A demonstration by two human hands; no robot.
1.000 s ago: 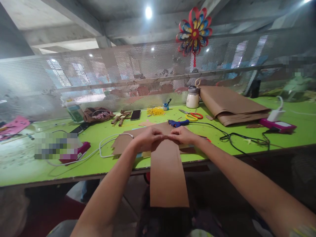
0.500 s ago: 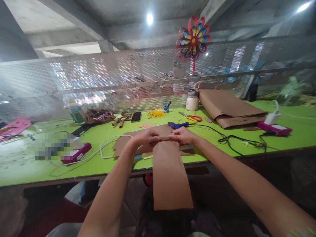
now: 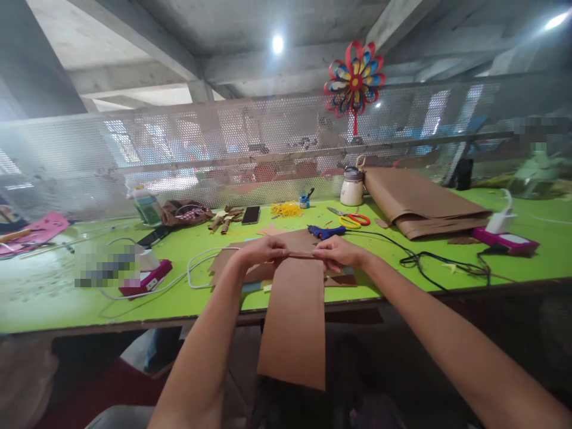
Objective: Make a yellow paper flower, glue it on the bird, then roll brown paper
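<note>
"What does the left hand (image 3: 267, 250) hold?"
"Its grip pinches the far edge of a brown paper strip (image 3: 295, 325), at the left."
"And the right hand (image 3: 336, 254)?"
"Its grip pinches that edge at the right. The strip reaches past the near edge of the counter (image 3: 179, 302); a blue glue gun (image 3: 329, 232) lies just beyond."

Perforated screen (image 3: 268, 134), colourful flower ornament (image 3: 355, 82), lidded cream jug (image 3: 352, 187), dark phone (image 3: 251, 215)
</note>
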